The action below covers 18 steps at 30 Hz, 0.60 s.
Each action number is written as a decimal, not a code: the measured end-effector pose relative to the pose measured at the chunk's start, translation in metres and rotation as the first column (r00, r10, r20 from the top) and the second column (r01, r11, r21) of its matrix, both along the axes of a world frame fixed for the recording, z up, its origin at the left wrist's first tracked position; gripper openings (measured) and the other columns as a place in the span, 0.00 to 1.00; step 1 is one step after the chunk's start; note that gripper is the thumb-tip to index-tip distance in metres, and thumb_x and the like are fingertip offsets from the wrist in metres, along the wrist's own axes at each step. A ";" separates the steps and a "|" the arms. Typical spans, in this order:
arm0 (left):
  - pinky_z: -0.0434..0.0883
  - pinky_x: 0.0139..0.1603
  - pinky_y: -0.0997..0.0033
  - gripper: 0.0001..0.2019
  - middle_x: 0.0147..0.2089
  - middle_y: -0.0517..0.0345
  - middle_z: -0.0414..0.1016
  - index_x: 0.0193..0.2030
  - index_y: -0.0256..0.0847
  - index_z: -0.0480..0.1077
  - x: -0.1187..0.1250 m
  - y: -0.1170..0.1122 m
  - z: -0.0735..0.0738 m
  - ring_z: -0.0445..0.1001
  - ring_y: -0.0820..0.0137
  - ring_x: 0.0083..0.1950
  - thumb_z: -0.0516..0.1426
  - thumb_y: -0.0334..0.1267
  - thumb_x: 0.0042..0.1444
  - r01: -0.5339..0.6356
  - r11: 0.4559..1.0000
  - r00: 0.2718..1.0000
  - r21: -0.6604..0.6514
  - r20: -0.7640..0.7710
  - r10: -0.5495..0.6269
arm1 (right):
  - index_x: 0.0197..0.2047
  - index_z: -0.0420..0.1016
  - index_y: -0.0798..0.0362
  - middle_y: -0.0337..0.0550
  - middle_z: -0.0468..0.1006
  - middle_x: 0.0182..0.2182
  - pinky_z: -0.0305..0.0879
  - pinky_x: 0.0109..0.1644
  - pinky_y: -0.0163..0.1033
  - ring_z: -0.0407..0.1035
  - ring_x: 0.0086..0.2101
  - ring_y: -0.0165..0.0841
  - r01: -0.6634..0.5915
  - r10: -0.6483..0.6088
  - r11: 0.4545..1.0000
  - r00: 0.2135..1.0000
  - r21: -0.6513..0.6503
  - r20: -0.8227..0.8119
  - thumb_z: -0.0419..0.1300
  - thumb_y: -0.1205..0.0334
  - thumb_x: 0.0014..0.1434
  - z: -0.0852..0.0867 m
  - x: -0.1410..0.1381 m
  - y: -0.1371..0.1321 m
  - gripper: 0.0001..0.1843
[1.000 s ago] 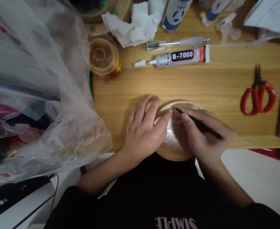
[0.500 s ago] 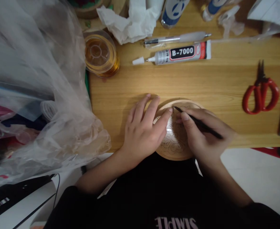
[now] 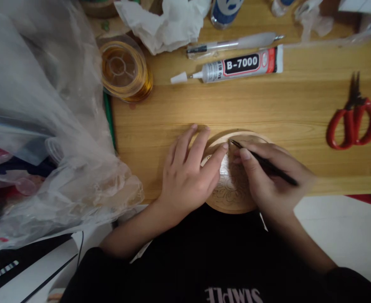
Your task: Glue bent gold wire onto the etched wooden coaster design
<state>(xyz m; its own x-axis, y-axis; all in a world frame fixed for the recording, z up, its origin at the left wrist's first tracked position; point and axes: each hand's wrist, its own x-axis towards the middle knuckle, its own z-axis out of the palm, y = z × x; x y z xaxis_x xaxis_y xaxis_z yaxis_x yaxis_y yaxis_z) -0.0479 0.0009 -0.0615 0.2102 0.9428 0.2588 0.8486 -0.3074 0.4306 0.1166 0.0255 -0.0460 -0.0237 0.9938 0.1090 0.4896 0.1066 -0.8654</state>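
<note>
A round wooden disc with a line-drawn flower pattern lies at the table's front edge, against my black shirt. My left hand rests over its left side, fingers spread, the index fingertip pressing near the upper rim. Pinched in my right hand are slim black tweezers. Their tips touch down close to my left index fingertip, near the disc's top. Anything tiny between the tips is too small to make out. My right hand and its shadow cover the disc's right part.
Behind the disc lie a glue tube marked B-7000 and a pen. A spool of gold wire stands back left, beside crumpled tissue. Clear plastic bags crowd the left. Red-handled cutters lie at right.
The view has shifted slightly, so the table items sit a little differently in frame. Both hands, the tweezers and the disc keep nearly the same positions.
</note>
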 end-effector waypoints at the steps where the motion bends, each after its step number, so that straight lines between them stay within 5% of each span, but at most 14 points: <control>1: 0.68 0.64 0.49 0.14 0.61 0.44 0.70 0.55 0.41 0.72 0.000 0.000 0.000 0.66 0.52 0.67 0.56 0.34 0.64 0.000 1.000 1.000 -0.002 0.003 0.000 | 0.45 0.81 0.44 0.39 0.84 0.40 0.79 0.49 0.50 0.80 0.39 0.36 0.022 -0.022 1.000 1.000 -0.012 -0.013 0.65 0.67 0.58 -0.001 0.001 -0.001 0.12; 12: 0.70 0.61 0.51 0.16 0.59 0.43 0.73 0.57 0.39 0.72 0.000 -0.001 0.000 0.68 0.52 0.64 0.56 0.32 0.63 0.041 0.998 0.998 0.041 -0.052 -0.038 | 0.41 0.83 0.45 0.37 0.83 0.33 0.80 0.39 0.42 0.77 0.28 0.30 0.142 -0.159 0.985 0.969 -0.100 -0.188 0.68 0.65 0.57 0.000 0.001 0.001 0.08; 18: 0.71 0.59 0.48 0.16 0.58 0.40 0.72 0.57 0.39 0.72 -0.001 -0.001 0.000 0.69 0.50 0.63 0.57 0.30 0.62 0.046 0.998 0.998 0.050 -0.043 -0.044 | 0.37 0.82 0.46 0.35 0.80 0.24 0.73 0.27 0.34 0.73 0.22 0.28 0.056 -0.156 0.971 0.886 -0.233 -0.437 0.67 0.63 0.58 0.007 0.017 0.016 0.03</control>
